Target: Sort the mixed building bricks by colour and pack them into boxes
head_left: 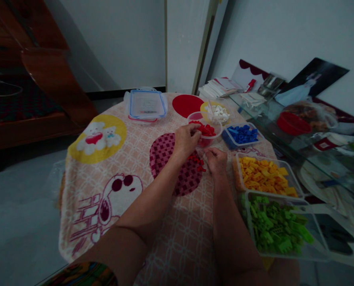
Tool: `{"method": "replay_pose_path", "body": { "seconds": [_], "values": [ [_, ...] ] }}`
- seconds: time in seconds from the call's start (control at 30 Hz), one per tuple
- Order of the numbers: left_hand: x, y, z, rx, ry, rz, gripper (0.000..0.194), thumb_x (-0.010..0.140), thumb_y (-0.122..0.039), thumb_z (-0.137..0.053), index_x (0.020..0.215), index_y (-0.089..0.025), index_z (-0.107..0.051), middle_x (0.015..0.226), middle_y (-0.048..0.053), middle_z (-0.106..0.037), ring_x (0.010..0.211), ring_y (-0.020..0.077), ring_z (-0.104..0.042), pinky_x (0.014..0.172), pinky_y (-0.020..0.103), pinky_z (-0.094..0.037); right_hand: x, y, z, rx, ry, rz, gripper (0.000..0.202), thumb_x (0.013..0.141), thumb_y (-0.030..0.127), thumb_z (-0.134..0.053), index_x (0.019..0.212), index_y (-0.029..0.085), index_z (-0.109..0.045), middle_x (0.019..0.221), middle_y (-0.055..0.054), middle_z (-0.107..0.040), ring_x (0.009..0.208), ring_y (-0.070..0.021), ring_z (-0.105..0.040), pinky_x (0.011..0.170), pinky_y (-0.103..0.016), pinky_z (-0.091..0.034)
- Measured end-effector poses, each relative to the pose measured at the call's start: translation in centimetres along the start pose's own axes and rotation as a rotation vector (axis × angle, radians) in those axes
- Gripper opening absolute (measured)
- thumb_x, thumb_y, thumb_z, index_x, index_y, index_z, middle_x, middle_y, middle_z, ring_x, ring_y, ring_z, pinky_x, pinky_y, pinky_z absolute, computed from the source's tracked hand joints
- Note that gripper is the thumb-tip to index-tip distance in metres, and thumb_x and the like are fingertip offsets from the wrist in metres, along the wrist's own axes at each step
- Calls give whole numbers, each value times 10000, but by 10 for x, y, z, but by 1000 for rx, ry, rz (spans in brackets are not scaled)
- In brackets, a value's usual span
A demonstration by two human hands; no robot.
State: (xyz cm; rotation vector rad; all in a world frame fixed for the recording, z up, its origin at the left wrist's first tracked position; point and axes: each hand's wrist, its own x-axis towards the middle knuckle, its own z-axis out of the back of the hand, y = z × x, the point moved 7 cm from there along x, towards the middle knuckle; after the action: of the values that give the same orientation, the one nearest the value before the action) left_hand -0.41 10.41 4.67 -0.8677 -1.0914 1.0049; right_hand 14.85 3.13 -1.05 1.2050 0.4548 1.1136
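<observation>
My left hand (188, 140) is at the near left rim of a round clear tub (206, 141) holding red toy bricks (206, 129). Its fingers are bent together by the bricks, and whatever they grip is hidden. Just right of it, my right hand (217, 161) has its fingers pinched close to the tub's base. Something thin and see-through shows at those fingertips, too faint to name. Small loose red pieces (198, 162) lie between my wrists, over the dark checked patch of the tablecloth (179, 238).
Tubs of blue bricks (242, 134), yellow bricks (263, 174) and green bricks (276, 224) line the table's right side. White pieces (220, 113) sit behind the red tub. Lidded boxes (147, 104) stand at the back left. A cluttered glass shelf (287, 139) adjoins the right edge.
</observation>
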Motion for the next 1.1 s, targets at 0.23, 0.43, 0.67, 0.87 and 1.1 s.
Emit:
{"method": "replay_pose_path", "body": {
  "seconds": [0.23, 0.43, 0.67, 0.87, 1.1],
  "values": [
    [1, -11, 14, 172, 21, -72, 232, 819, -177, -583, 931, -132, -780, 786, 50, -763, 732, 151, -680, 709, 241, -533, 1, -5, 0, 23, -11, -9, 237, 778, 364, -586, 764, 207, -762, 748, -44, -752, 707, -203, -662, 725, -326, -504],
    [7, 3, 31, 518, 249, -80, 140, 765, -212, -651, 765, -160, -781, 684, 36, -717, 686, 165, -633, 711, 262, -488, 1, -6, -1, -22, 4, 18, 253, 795, 368, -587, 753, 195, -766, 719, -35, -734, 700, -193, -644, 726, -313, -485],
    [0, 39, 32, 833, 586, -15, 132, 594, -255, -834, 666, -219, -729, 697, 10, -714, 706, 164, -640, 668, 218, -455, 0, -2, 0, -36, 5, 14, 267, 797, 369, -574, 756, 193, -770, 692, -26, -717, 672, -185, -623, 684, -299, -473],
    [-13, 37, 6, 746, 769, -1, 125, 585, -153, -784, 599, -216, -677, 513, -28, -620, 536, 137, -567, 558, 219, -394, 1, -6, 0, -47, 1, 8, 262, 782, 373, -582, 747, 192, -767, 686, -31, -720, 683, -197, -631, 676, -302, -477],
    [-23, 21, -16, 668, 750, 56, 169, 635, -63, -727, 545, -192, -664, 528, 29, -622, 616, 204, -635, 700, 288, -475, 1, -2, 0, -36, 0, 16, 266, 788, 381, -577, 736, 200, -765, 713, -38, -739, 698, -204, -657, 706, -318, -494]
  ]
}}
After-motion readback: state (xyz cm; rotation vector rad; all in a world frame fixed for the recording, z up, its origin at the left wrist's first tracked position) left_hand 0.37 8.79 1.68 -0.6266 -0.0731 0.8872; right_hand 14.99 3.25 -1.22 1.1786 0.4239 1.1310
